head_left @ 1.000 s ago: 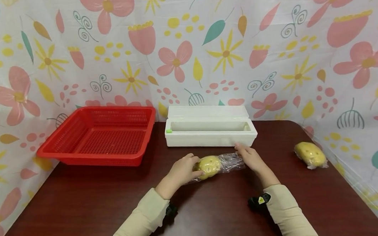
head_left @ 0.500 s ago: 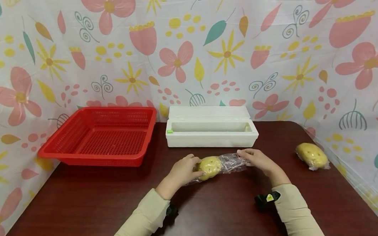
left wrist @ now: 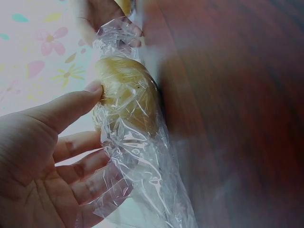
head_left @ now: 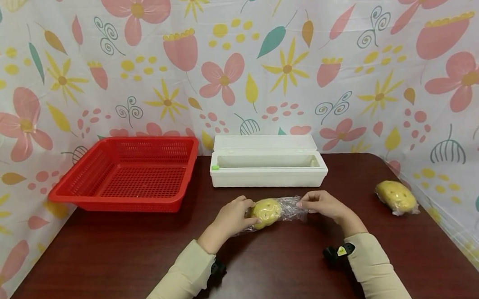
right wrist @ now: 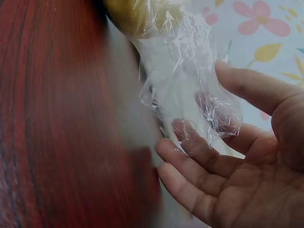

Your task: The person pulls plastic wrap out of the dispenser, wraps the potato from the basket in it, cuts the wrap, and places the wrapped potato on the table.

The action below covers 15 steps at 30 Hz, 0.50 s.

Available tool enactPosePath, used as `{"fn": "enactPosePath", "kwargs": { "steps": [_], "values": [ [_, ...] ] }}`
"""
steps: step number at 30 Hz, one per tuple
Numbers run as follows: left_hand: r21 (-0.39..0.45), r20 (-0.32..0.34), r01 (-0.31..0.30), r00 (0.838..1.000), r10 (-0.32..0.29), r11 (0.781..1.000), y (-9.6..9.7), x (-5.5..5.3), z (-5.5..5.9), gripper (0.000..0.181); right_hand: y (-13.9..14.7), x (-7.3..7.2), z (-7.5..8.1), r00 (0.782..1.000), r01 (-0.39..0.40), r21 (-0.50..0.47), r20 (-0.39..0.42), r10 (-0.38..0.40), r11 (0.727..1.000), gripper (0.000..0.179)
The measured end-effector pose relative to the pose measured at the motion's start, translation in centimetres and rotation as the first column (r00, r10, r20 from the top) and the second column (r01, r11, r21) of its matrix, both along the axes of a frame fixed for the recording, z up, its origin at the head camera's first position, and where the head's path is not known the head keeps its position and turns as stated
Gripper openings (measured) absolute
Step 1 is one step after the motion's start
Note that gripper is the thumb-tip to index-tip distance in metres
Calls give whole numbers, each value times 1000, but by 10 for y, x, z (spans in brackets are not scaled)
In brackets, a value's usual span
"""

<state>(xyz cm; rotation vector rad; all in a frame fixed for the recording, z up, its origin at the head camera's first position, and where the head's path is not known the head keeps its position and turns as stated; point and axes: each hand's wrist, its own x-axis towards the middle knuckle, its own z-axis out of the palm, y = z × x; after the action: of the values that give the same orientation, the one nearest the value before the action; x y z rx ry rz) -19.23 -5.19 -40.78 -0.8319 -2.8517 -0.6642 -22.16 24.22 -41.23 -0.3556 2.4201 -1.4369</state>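
A yellow potato (head_left: 266,212) in clear plastic wrap lies on the table in front of the white box. My left hand (head_left: 234,216) holds it from the left; in the left wrist view the thumb presses the wrapped potato (left wrist: 126,95), and the fingers lie behind a loose flap of film. To the right of the potato extends a crumpled tail of plastic wrap (head_left: 289,208). My right hand (head_left: 324,206) holds the end of this tail; in the right wrist view the film (right wrist: 183,76) passes between thumb and fingers, which show partly through it.
Behind the hands stands a long white box (head_left: 268,177) with its lid up and a small green piece at its left corner. A red perforated basket (head_left: 124,201) is at the back left. Another wrapped potato (head_left: 395,196) lies near the table's right edge.
My right hand has gone from the film's far edge, out a little to the right, then slightly back left with the film end. The left hand keeps its place on the potato.
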Motion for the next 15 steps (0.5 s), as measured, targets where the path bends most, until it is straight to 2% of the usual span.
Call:
{"fn": "enactPosePath", "kwargs": {
  "steps": [9, 15],
  "values": [
    [-9, 6, 2, 1000, -2, 1000, 1, 0, -1, 43, -3, -2, -3, 999, 30, -106, 21, -28, 994, 28],
    [-21, -2, -1, 1000, 1, 1000, 2, 1, 1, 43, -6, -2, 2, 997, 72, -81, -12, -73, 994, 30]
  ]
}}
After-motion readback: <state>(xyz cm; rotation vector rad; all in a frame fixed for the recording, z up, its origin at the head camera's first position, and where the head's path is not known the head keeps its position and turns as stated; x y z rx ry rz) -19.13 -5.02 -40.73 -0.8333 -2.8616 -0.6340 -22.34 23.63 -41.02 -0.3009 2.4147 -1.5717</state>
